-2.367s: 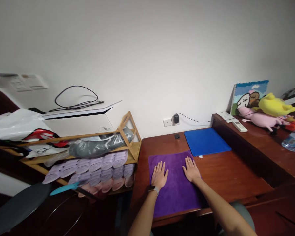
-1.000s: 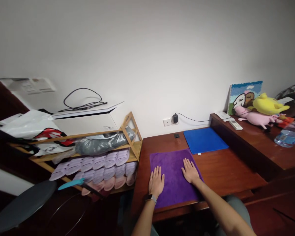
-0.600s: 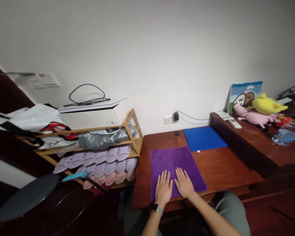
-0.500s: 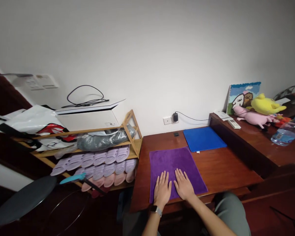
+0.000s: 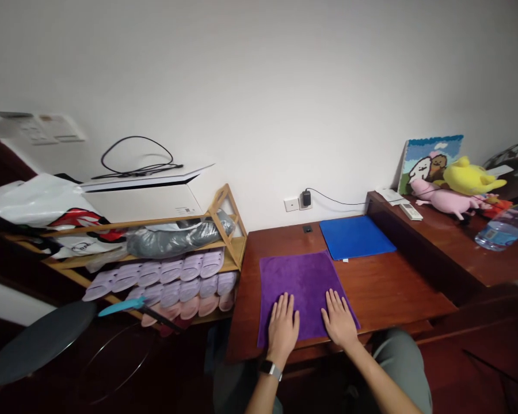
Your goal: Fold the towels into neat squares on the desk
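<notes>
Both palms flat, fingers extended, gripping nothing: L hand (image 5: pixel 284 329) & R hand (image 5: pixel 340 323) on purple plush towel (image 5: pixel 300 279). Prob. light, soft, floppy; best pinched at far corners.

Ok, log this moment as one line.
left hand: palm down on purple cloth | right hand: palm down on purple cloth | purple cloth: spread on desk | blue cloth: farther back, untouched

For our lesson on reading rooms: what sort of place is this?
Probably a home or dorm room: there is a rack holding slippers, plush toys and a wooden desk.
</notes>
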A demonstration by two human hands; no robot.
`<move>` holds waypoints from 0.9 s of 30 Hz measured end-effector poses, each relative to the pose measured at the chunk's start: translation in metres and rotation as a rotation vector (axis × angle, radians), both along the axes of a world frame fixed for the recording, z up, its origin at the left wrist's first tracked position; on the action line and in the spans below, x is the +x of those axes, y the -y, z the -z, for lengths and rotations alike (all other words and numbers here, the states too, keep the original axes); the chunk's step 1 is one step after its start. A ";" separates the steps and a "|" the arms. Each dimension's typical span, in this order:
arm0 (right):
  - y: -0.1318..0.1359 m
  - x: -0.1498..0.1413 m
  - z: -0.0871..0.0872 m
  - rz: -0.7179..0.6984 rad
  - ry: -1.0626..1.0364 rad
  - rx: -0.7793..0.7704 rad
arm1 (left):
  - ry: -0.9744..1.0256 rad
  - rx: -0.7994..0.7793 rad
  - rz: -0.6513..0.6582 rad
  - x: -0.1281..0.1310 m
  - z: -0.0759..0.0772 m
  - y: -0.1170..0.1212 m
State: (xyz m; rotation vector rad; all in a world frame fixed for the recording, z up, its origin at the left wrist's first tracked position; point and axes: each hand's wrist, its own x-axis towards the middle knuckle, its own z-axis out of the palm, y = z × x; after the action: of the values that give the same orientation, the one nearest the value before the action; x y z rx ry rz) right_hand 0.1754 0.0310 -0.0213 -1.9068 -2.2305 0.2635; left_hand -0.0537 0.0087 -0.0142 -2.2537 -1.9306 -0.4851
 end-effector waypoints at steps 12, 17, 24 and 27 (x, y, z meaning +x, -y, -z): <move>-0.005 -0.001 0.001 -0.017 -0.014 -0.022 | -0.009 -0.125 -0.012 -0.006 0.006 -0.002; -0.003 0.010 0.010 -0.029 -0.005 0.011 | -0.032 -0.110 -0.087 -0.030 0.015 0.020; -0.001 -0.001 0.001 -0.027 -0.003 0.050 | -0.016 -0.039 -0.112 -0.021 0.000 0.008; 0.002 -0.016 -0.002 -0.071 -0.032 0.034 | 0.023 -0.021 -0.008 -0.001 -0.005 -0.008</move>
State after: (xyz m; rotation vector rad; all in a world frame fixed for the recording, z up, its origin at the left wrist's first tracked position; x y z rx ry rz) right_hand 0.1596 0.0292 -0.0192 -1.7970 -2.2698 0.2632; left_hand -0.0548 0.0168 -0.0090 -2.2621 -1.9635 -0.4941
